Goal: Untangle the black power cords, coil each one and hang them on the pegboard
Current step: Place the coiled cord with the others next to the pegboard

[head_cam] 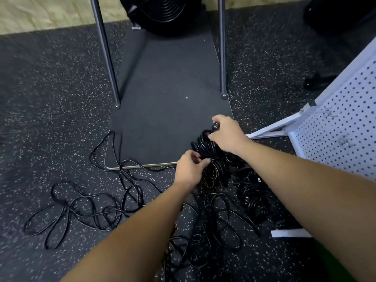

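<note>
A coiled bundle of black power cord (211,157) is held up between both hands above the floor. My left hand (190,168) grips its lower left side. My right hand (227,134) grips the top, with a plug end (215,125) pinched between thumb and fingers. Loose tangled black cords (97,208) sprawl across the speckled floor to the left and below my arms. Another coiled cord (253,198) lies on the floor under my right forearm. The white pegboard (341,127) stands at the right, with small metal hooks (343,140) on it.
A dark mat (166,102) lies ahead with two metal legs (105,58) (222,49) standing on it. A black round fan (164,13) sits at the far end. The pegboard's white foot (270,130) reaches out on the floor. White tape strip (289,233) lies lower right.
</note>
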Tool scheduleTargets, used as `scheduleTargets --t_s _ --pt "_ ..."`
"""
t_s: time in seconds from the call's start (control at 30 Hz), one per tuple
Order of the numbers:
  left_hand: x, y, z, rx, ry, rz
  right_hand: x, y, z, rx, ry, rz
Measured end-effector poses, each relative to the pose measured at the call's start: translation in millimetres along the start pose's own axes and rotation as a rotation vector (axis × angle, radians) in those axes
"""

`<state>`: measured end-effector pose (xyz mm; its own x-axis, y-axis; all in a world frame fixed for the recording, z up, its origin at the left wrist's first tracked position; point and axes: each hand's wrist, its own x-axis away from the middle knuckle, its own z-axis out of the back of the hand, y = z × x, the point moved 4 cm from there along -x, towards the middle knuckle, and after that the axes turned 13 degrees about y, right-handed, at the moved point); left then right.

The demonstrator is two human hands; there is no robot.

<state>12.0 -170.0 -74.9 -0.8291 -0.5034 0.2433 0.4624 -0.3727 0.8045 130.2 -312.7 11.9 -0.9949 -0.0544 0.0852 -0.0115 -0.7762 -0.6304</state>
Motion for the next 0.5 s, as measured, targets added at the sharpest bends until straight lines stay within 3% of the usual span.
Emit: scheduleTargets --t_s 0.13,0.23,0.43,0.5 --pt "13 0 32 -0.020 -0.113 -0.017 28 -10 29 0.019 0.063 0.004" --pt "32 -11 56 -0.091 -0.193 -0.045 59 -21 37 0.125 0.005 0.106" --pt "92 -41 95 -0.194 -0.244 -0.050 156 -26 -8 0.259 -0.429 0.173" --pt "111 -60 100 -0.260 -0.251 -0.051 189 -11 -41 0.339 -0.501 0.157"
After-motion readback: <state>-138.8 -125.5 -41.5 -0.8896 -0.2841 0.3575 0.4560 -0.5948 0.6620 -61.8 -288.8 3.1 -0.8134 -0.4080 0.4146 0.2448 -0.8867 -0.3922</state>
